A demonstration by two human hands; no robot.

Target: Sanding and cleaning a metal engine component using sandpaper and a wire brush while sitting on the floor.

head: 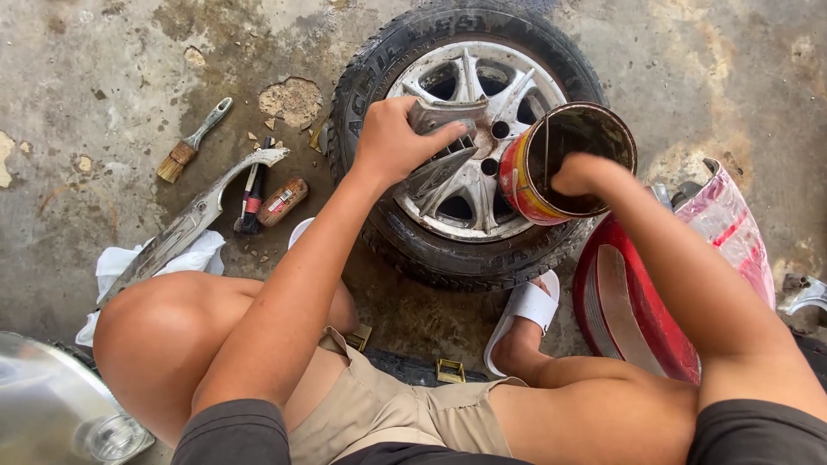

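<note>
- A paintbrush [191,142] with a pale handle lies on the stained concrete floor [86,69], well to the left of the fingers of the left hand.
- A long silver trim piece [194,220] lies slanted over a white rag [116,263], also left of those fingers; just beside it lie a dark brush with a red band [251,202] and a small brown bottle [282,201].
- The left hand [392,142] hovers over the wheel; its fingers [435,136] are curled tight around a grey slatted grille piece [446,146], which rests against the spokes.
- Under the fingers of both hands lies a car wheel [469,138], flat on the floor, with a dirty silver rim and a black tyre.
- To the right of the grille, a red and yellow tin can [564,159] sits tilted on the rim, its dark mouth facing up.
- The right hand [581,174] reaches into the can; its fingers are hidden inside, so I cannot tell how they stand.
- Right of that hand lies a red tail lamp [680,284], partly wrapped in clear plastic.
</note>
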